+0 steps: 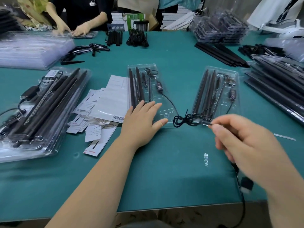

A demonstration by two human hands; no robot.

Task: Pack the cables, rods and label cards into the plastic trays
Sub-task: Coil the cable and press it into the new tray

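Two clear plastic trays lie on the green mat, each holding black rods and a cable with a controller. My left hand (144, 118) rests flat with straight fingers on the near end of the middle tray (158, 83). A black cable (184, 120) runs out of that tray and bunches in a loop between the trays. My right hand (243, 140), blurred, pinches a thin black piece at its fingertips, close to the right tray (233, 89); a black cable with a plug (246, 186) hangs below this hand. Label cards (105, 104) lie in a loose pile left of the middle tray.
A stack of filled trays (37, 112) sits at the left, more filled trays (276, 83) at the right and back right (220, 27). Loose black rods (220, 55) and cable bundles (137, 38) lie further back. Another person's hands (74, 30) work at the far side.
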